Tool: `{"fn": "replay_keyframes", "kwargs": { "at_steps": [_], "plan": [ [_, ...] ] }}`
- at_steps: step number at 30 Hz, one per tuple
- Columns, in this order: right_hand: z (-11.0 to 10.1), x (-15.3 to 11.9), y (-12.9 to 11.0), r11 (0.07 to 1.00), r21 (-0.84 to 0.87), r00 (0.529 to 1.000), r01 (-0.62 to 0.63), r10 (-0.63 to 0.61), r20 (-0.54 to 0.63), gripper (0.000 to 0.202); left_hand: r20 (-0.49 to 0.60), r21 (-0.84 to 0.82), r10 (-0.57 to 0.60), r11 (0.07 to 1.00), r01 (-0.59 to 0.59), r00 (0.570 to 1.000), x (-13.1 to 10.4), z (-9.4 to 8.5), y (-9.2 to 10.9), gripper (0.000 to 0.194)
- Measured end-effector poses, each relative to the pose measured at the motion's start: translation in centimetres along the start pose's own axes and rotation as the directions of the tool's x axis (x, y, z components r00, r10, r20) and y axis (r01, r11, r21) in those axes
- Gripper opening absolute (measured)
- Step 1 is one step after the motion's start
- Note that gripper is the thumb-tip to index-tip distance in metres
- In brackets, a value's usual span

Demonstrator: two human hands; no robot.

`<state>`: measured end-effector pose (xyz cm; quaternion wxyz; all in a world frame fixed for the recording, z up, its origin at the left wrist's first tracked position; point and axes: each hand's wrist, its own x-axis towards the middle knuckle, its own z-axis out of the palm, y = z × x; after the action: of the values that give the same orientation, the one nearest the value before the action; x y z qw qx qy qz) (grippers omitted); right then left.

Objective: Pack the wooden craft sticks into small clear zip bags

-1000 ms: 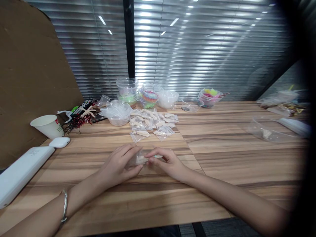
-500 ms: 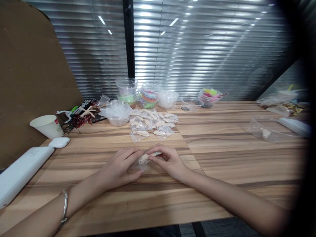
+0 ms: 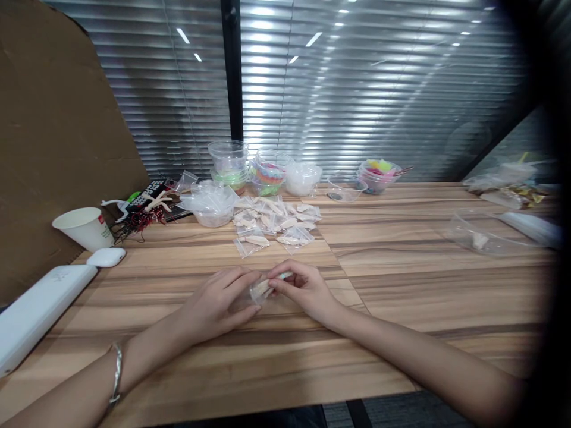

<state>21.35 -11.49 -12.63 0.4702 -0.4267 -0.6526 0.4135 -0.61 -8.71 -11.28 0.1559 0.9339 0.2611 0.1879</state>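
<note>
My left hand (image 3: 223, 300) holds a small clear plastic bag (image 3: 257, 295) between thumb and fingers, low over the table. Pinched in my right hand (image 3: 304, 291) are pale wooden-looking pieces (image 3: 264, 286), their left ends at the mouth of the bag. A bit of light blue-green shows by the right fingertips; I cannot make out what it is. Beyond my hands lies a pile of small clear bags (image 3: 276, 220), each with pale pieces inside.
Behind the pile stand a tub of clear bags (image 3: 214, 205), stacked tubs with coloured contents (image 3: 271, 169) and another colourful tub (image 3: 379, 175). At left are a paper cup (image 3: 84, 229), a white case (image 3: 106, 257) and a long white device (image 3: 44, 309). A shallow clear container (image 3: 495, 241) lies right.
The pale pieces have tilted slightly and their left ends sit a little lower at the bag. Both hands stay in nearly the same place.
</note>
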Motion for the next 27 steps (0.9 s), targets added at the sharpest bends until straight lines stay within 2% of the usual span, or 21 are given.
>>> {"fn": "replay_keyframes", "kwargs": {
  "at_steps": [7, 14, 23, 27],
  "plan": [
    [0.18, -0.04, 0.69, 0.99, 0.126, 0.997, -0.062, 0.055, 0.06, 0.021, -0.014, -0.007, 0.003, 1.0, -0.003, 1.0, 0.08, 0.11, -0.07, 0.044],
    [0.2, 0.11, 0.55, 0.997, 0.068, 0.999, 0.036, -0.038, 0.027, 0.015, 0.012, -0.067, -0.019, 0.998, 0.019, 1.0, -0.02, 0.34, -0.43, 0.042],
    [0.15, -0.13, 0.13, 0.998, -0.039, 0.987, 0.05, -0.043, 0.152, 0.018, -0.027, -0.074, -0.03, 0.997, 0.028, 0.999, 0.28, 0.13, 0.03, 0.037],
    [0.16, 0.02, 0.07, 0.998, -0.009, 0.975, 0.066, -0.063, 0.214, 0.014, -0.045, -0.065, -0.022, 0.998, 0.019, 0.999, 0.18, 0.18, -0.03, 0.038]
  ]
}}
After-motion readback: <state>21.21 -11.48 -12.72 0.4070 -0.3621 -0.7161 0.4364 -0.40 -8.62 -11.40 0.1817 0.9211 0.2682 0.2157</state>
